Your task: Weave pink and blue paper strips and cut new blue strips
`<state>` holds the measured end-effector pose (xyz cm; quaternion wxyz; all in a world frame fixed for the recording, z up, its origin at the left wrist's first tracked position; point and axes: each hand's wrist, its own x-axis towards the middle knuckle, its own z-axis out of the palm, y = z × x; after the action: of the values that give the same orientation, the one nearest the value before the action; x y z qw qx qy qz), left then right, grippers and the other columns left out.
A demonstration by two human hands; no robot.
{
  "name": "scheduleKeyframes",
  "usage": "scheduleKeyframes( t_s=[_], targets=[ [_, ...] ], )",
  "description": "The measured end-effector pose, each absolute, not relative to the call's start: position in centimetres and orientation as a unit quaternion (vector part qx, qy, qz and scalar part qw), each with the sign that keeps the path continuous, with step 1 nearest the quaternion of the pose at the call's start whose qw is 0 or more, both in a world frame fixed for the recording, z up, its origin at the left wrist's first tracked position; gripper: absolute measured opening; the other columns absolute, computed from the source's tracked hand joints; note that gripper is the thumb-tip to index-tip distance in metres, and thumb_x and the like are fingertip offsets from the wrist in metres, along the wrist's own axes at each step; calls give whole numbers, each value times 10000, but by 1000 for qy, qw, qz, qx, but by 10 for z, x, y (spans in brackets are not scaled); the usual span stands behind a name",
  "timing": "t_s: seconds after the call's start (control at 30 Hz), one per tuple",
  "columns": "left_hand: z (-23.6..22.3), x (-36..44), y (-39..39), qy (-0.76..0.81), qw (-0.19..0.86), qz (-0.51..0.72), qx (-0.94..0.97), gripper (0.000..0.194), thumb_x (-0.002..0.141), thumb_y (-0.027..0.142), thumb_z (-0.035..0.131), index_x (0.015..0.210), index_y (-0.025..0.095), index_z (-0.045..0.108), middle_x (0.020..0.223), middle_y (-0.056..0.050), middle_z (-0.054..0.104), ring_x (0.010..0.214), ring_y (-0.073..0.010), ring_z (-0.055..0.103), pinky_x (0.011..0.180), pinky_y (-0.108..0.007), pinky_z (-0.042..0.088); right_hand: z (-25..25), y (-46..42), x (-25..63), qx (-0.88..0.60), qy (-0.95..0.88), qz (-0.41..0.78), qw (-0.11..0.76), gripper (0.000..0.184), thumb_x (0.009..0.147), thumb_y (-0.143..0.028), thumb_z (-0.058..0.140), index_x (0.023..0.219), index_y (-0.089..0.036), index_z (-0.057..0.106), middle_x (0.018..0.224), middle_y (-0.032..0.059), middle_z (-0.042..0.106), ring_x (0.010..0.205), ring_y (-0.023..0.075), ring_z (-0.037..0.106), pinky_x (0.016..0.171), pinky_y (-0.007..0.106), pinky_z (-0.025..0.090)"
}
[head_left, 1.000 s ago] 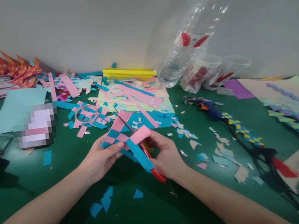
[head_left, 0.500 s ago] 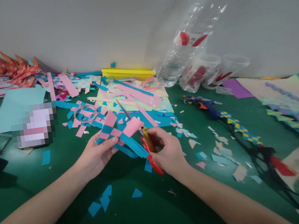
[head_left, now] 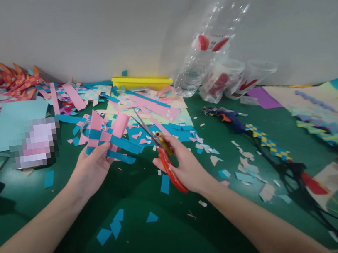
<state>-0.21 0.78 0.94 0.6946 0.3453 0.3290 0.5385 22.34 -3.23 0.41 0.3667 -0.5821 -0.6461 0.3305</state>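
Note:
Pinched between the thumb and fingers of my left hand (head_left: 91, 168) is a woven paper piece (head_left: 101, 136), a pink and blue checker with loose strip ends pointing right and up. My right hand (head_left: 185, 164) is closed on scissors (head_left: 170, 170) with red handles. Their blades (head_left: 145, 125) point up and left, slightly parted, and stand apart from the paper. A small yellow object (head_left: 165, 143) shows beside the scissors in the same hand; I cannot make out what it is. Behind the woven piece, a clear tape ring (head_left: 86, 129) is partly hidden.
Paper strips and scraps (head_left: 156, 107) cover the back of the green table (head_left: 134, 240). A phone (head_left: 37, 143) lies left. At the back stand a large plastic bottle (head_left: 200, 59) and plastic cups (head_left: 252, 77). A blue glue gun (head_left: 231, 120) with a black cord lies right.
My left hand has carried the woven paper left and up, away from the scissors. The blades no longer overlap the paper, and a small pale scrap now shows below my right hand.

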Motion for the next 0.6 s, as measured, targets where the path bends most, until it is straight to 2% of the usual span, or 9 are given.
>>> scheduleKeyframes(
  t_s=[0.13,0.23,0.37,0.6],
  targets=[
    [8,0,6,349,694,530,340,173,733,198,749,898,234,710,925,14,737,872,-192,697,692,-217,563,6,-37,218,-578,-667,328,338,502,767,-432,632,1189,-206,479,1024,77,573,858,207,556,816,427,492],
    [7,2,4,353,705,520,330,144,722,193,762,850,214,701,852,14,729,797,-160,696,682,-214,563,7,-38,217,-580,-670,318,337,521,752,-431,647,1192,-204,484,1012,79,600,828,204,567,784,416,502],
    [7,4,1,349,717,503,334,126,735,194,753,844,190,691,879,4,728,812,-151,693,743,-246,571,9,-39,216,-583,-666,307,348,447,741,-427,654,1109,-203,533,956,71,636,795,200,583,721,383,512],
    [9,4,0,330,727,509,321,144,723,173,776,845,178,700,856,17,728,792,-112,687,757,-200,564,6,-41,217,-583,-643,326,375,356,688,-375,703,983,-193,622,892,60,665,736,181,617,654,339,523]
  ],
)
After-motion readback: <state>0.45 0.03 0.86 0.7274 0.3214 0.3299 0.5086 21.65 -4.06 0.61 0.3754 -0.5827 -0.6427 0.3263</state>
